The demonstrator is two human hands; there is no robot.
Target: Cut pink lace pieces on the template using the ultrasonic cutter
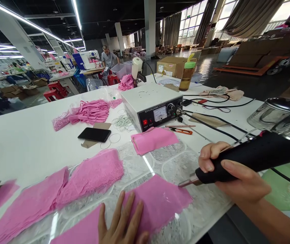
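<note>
My right hand (232, 178) is closed around a black handheld tool (251, 157) with a metal tip (187, 183). The tip hovers just past the right edge of a pink lace fabric piece (160, 200). My left hand (121, 225) lies flat with fingers spread on that pink piece, at the near edge of the white table (22, 142). A black cable (211, 127) runs from the tool toward the white control box (155, 106) in the table's middle.
Stacks of pink lace (91, 176) lie to the left, a folded pink piece (153, 139) and pink straps (89, 112) farther back. A black phone (94, 134), orange snips (181, 130), a green-capped bottle (187, 76) and a steel pot (279, 113) stand about. A person (108, 58) works far behind.
</note>
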